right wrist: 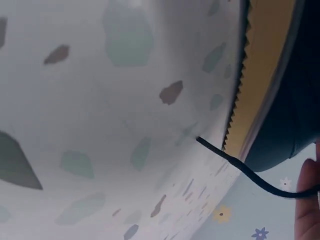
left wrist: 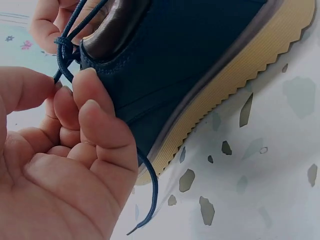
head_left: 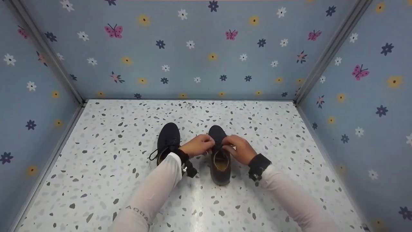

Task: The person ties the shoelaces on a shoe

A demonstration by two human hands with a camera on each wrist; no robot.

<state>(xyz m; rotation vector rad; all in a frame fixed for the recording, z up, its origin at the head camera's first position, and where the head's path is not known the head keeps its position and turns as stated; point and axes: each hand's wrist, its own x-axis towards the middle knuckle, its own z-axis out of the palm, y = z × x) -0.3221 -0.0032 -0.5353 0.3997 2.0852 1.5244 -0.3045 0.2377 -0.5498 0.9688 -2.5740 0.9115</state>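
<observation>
A dark lace-up shoe (head_left: 221, 176) with a tan, zigzag-edged sole stands on the floor, toe pointing away from me. My left hand (head_left: 197, 145) is at its left side, pinching a dark blue shoelace (left wrist: 64, 50) between thumb and index finger. The lace forms a knot with loops above the shoe's tongue. From the right, my right hand (head_left: 240, 149) pinches the laces over the same shoe; its fingertips are mostly hidden in the right wrist view. One lace end (right wrist: 250, 174) hangs from the right fingers (right wrist: 307, 205), while another dangles below my left hand.
A matching dark shoe (head_left: 169, 132) stands to the left, partly behind my left wrist, with a lace loop sticking out at its side. The speckled white floor (head_left: 112, 154) is bordered by blue flowered panels (head_left: 193, 48) at the back and both sides.
</observation>
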